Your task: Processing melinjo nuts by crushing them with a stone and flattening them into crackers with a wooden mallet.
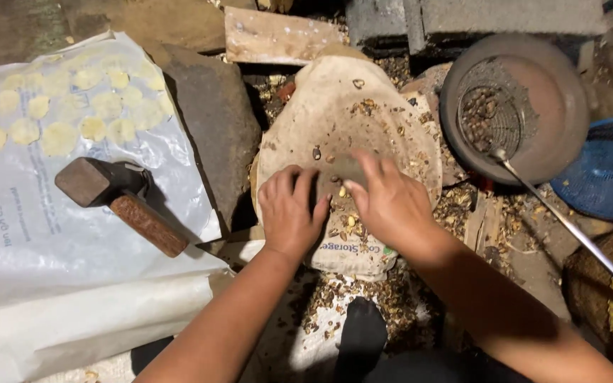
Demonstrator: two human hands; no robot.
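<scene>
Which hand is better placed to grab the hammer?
Left, probably. The left hand is on the cloth-covered stone, on the side towards the hammer on the white sheet. The right hand lies farther off and would have to cross over.

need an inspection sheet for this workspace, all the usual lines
surface: sack-covered stone on the ground, strewn with nut bits
job's things: small dark stone under both hands; kernels beside it
clutter: shells around the sack; hammer on white sheet; pale flat pieces
hands: left and right pressed on the small stone
cables: nothing seen
surroundings: pan with wire strainer, blue basket
</scene>
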